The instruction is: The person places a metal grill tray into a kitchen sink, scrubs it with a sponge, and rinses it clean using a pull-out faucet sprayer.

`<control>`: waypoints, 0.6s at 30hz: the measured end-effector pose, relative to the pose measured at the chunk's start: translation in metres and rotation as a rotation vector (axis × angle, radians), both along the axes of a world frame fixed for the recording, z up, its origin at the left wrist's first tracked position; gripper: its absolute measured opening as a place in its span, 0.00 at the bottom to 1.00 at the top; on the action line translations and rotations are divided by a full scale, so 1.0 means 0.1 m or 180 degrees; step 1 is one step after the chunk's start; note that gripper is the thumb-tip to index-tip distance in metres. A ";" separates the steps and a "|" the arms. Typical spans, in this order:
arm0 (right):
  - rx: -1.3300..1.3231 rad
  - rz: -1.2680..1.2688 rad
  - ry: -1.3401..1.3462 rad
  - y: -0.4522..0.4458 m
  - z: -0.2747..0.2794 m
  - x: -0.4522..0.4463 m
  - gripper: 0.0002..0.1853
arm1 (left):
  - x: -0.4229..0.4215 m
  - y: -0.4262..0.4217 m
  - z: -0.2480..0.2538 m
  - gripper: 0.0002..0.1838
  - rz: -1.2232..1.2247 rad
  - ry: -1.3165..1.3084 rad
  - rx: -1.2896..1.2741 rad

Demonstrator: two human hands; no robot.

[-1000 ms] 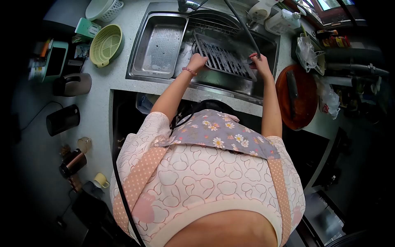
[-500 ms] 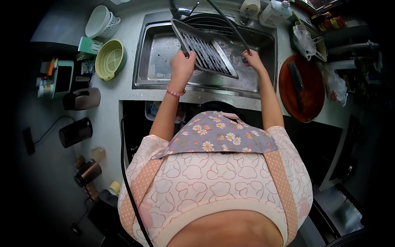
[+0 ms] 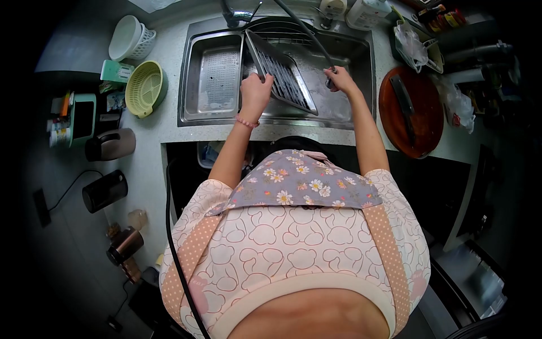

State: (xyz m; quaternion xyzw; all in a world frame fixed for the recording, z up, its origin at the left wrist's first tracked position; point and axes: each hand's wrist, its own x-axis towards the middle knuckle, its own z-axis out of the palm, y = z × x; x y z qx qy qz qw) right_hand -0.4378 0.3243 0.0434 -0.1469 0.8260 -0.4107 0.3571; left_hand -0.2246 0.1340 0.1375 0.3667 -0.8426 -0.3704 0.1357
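Observation:
A dark slatted metal rack [image 3: 284, 72] is tilted over the right basin of the steel sink [image 3: 364, 116]. My left hand [image 3: 257, 92], with a pink bead bracelet at the wrist, is closed on the rack's left edge. To the right of the rack, my right hand [image 3: 341, 80] is wrapped round the end of a dark spray hose [image 3: 307, 29], whose head points down into the basin. A perforated steel tray [image 3: 213, 76] fills the left side of the sink. Behind the rack, a round dark pan with a wire rack is partly hidden.
On the left counter stand a yellow-green colander [image 3: 144, 89], white baskets [image 3: 131, 38] and dark kettles [image 3: 105, 191]. A cleaver [image 3: 402, 95] lies on a round wooden board [image 3: 415, 135] to the right. Bottles [image 3: 367, 13] stand behind the sink, near the faucet [image 3: 233, 17].
The rack has moved left from the basin's middle and is now tilted more steeply, with my left hand on its left edge. My right hand has shifted left with the spray hose.

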 end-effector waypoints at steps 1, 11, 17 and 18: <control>0.0117 0.0081 0.0098 -0.02 0.00 0.02 0.14 | -0.02 0.02 -0.04 0.22 -0.0023 -0.0059 0.0070; 0.0172 0.0150 0.0384 -0.18 -0.21 0.21 0.16 | -0.18 0.05 -1.81 0.17 -0.0141 -0.0245 0.1260; -0.0582 -0.0087 -0.0632 -0.32 -0.31 0.63 0.13 | -0.12 -0.34 -3.29 0.16 0.0430 -0.0015 0.3062; -0.0766 -0.0101 -0.0950 -0.36 -0.32 0.71 0.14 | -0.09 -0.39 -3.36 0.16 0.0324 -0.0495 0.3007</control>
